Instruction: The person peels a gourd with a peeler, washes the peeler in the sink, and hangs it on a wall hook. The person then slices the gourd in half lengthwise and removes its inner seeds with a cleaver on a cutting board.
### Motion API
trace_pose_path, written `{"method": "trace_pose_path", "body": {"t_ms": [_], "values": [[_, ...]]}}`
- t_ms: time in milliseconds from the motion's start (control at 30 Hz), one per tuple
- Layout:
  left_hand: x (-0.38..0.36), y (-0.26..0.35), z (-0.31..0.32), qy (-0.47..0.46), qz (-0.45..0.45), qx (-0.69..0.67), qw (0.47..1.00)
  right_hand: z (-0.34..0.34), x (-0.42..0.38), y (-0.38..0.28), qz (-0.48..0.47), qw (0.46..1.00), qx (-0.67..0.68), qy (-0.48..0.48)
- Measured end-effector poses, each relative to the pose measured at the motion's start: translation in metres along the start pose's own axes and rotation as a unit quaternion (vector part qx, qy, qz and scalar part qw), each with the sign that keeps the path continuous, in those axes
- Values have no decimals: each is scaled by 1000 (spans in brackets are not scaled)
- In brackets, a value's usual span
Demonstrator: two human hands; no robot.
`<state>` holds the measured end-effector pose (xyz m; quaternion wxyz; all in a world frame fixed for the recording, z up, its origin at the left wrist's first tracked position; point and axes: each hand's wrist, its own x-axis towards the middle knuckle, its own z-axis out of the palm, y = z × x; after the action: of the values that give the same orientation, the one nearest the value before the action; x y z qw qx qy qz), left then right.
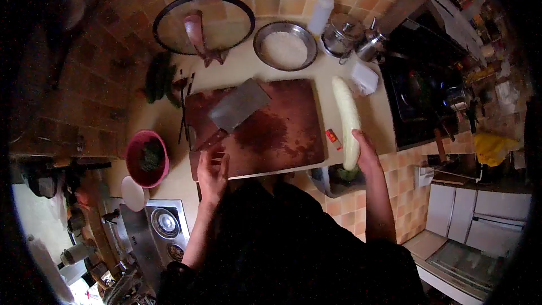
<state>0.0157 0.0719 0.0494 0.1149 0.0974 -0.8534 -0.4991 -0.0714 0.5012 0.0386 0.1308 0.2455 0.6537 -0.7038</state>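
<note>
Fingers of my right hand (pixel 367 151) are wrapped round the lower part of a long, pale green peeled vegetable (pixel 345 110), right of the cutting board. My left hand (pixel 213 176) is at the board's lower left corner, fingers apart and slightly curled, near the handle of a cleaver (pixel 240 104). The cleaver lies flat on the wet, reddish-brown cutting board (pixel 299 130). A small red packet (pixel 331 135) lies between the board and the vegetable.
Around the board are a metal bowl of white powder (pixel 284 48), a pink basket with greens (pixel 148 158), dark green vegetables (pixel 161 79), a glass lid (pixel 226 20) and a white container (pixel 365 77). A bin (pixel 333 185) hangs below the counter edge.
</note>
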Motion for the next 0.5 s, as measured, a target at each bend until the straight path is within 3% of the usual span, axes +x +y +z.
{"method": "trace_pose_path", "body": {"t_ms": [67,167,300,433,500], "values": [[3,2,13,-43,-46,-103,993,-2,-18,9,42,977,178,-109],[11,27,35,-146,-16,-112,983,42,-48,-12,-42,933,254,-252],[21,69,66,-271,-31,-196,942,87,-68,-18,25,881,374,-289],[36,119,76,-282,-99,-378,876,106,-76,-19,54,841,391,-369],[45,131,75,-290,-120,-452,835,115,-83,-23,70,859,352,-365]]}}
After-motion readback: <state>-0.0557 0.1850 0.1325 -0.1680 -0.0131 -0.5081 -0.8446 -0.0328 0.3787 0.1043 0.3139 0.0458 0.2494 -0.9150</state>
